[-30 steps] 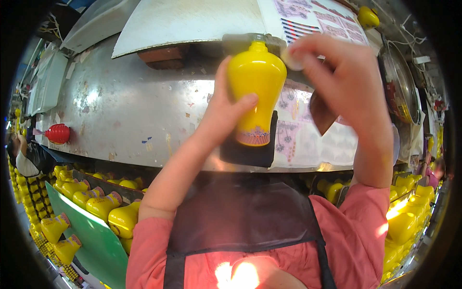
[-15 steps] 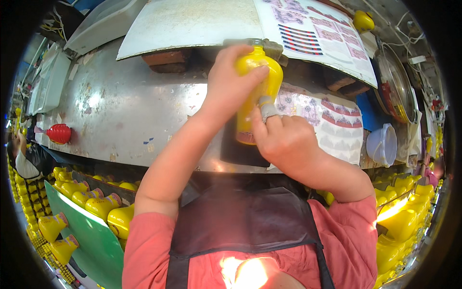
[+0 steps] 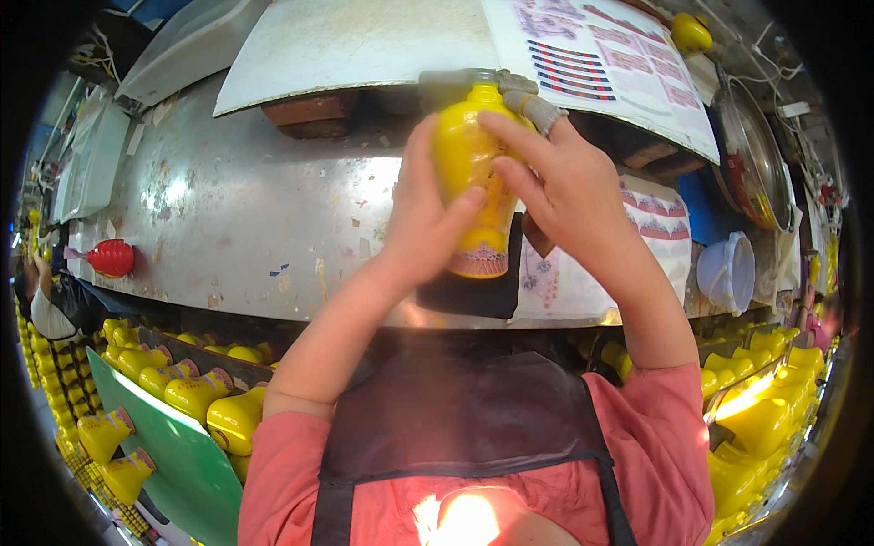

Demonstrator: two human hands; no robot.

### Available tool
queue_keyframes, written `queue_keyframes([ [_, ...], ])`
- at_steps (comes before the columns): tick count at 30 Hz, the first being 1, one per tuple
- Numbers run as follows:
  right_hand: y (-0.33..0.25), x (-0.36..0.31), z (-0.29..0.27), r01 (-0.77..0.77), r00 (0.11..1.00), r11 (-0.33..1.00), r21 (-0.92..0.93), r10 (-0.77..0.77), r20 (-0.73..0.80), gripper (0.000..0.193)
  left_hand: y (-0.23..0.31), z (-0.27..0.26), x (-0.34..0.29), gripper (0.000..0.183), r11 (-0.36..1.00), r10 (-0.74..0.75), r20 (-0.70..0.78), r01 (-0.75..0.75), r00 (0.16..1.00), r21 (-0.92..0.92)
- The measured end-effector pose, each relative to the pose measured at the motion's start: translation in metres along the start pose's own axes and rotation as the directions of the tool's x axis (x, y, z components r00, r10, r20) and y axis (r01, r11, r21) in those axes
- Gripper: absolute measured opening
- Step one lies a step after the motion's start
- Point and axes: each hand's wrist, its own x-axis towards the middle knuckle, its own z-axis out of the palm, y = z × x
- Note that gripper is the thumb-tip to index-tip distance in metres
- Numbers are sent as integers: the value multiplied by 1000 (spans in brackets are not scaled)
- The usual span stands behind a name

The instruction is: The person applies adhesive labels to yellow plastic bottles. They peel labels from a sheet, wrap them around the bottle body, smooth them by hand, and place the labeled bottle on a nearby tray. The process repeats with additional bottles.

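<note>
A glossy yellow vase with a narrow ridged neck stands or leans over a dark pad, tilted toward me. A purplish-red patterned band circles its lower end, and small markings show on its front. My left hand is closed round the vase's left side, thumb across the front. My right hand grips the right shoulder, its fingertips on the yellow surface. A grey wrap covers one of its fingers, close to a grey spongy lump. Below that hand is a small brown pointed piece, partly hidden.
Patterned sheets lie on the metal table. Behind, a white board rests on bricks. A red ribbed bottle is at left, a pale bucket at right. Several yellow vases line both sides near me.
My right hand has moved up from the vase's lower front to its right shoulder. My left hand has slid down from the neck to the left side. The patterned band has turned into fuller view.
</note>
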Motion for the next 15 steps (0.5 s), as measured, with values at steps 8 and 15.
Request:
queue_keyframes([
  [8,5,17,-9,-85,996,985,148,80,40,37,-14,4,-4,94,961,15,-35,-24,999,-277],
  [15,0,3,7,41,998,994,-98,-37,45,44,-9,5,-4,99,975,96,11,-96,995,198],
])
